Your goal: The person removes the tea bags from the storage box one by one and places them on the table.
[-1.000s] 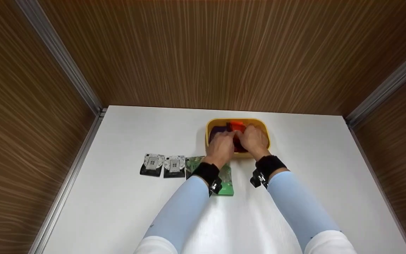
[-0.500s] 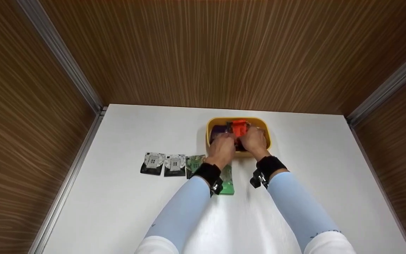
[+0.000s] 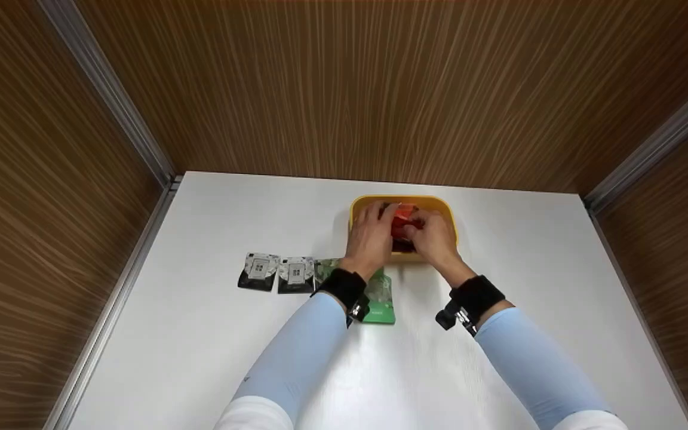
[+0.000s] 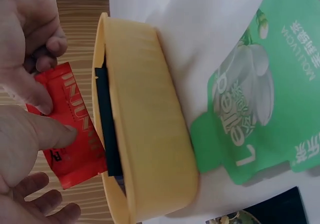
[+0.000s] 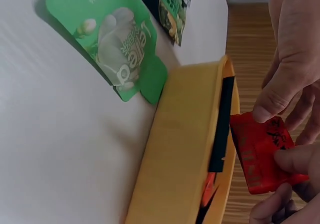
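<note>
Over the yellow basket (image 3: pixel 404 257), my right hand (image 3: pixel 435 239) pinches a red tea sachet (image 4: pixel 72 124) between thumb and fingers. My left hand (image 3: pixel 370 237) is on the basket's left side with its fingers spread and fairly straight. In the right wrist view its thumb (image 5: pixel 272 101) lies at the sachet's edge; whether its fingers touch the back is hidden. A dark packet (image 4: pixel 108 119) stands inside against the basket's near wall. Something orange-red (image 5: pixel 208 189) shows beside it; other contents are mostly covered by the hands.
A flat green tea packet (image 3: pixel 380 301) lies on the white table (image 3: pixel 200 358) before the basket. To its left, a dark green sachet (image 3: pixel 325 269) is partly under my left wrist, beside two black-and-white sachets (image 3: pixel 258 272). Wood-grain panels (image 3: pixel 344 89) enclose the table.
My left hand's fingers have straightened and spread to the left side of the basket. The right hand's grip has shifted across the red sachet. The sachets on the table have stayed put.
</note>
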Demonstrator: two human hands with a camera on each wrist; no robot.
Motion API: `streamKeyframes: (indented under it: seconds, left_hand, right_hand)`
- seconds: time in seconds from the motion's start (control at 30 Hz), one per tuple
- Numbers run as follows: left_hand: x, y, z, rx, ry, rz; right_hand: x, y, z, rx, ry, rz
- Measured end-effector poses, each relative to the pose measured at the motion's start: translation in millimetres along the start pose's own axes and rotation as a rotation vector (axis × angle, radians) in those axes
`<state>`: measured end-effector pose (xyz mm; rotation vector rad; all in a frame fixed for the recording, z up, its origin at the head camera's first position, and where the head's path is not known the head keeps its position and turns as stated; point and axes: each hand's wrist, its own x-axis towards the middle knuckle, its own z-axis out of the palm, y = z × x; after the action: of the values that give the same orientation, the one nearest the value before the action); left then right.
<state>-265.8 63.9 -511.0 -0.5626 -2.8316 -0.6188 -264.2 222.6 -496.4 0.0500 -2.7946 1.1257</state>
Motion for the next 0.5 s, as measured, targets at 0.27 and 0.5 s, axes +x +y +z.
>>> streamKeyframes:
  seconds: [0.27, 0.5]
  left_hand:
    - [-7.9, 0.5, -17.5, -0.082, 0.005, -0.005]
    - [-22.0, 2.6, -24.9, -0.381, 0.02, -0.139]
  right_hand:
    - [-14, -11, -8.7, -0.004, 0.073, -0.138]
    - [-26, -10, -10.8, 0.1, 0.136, -0.118]
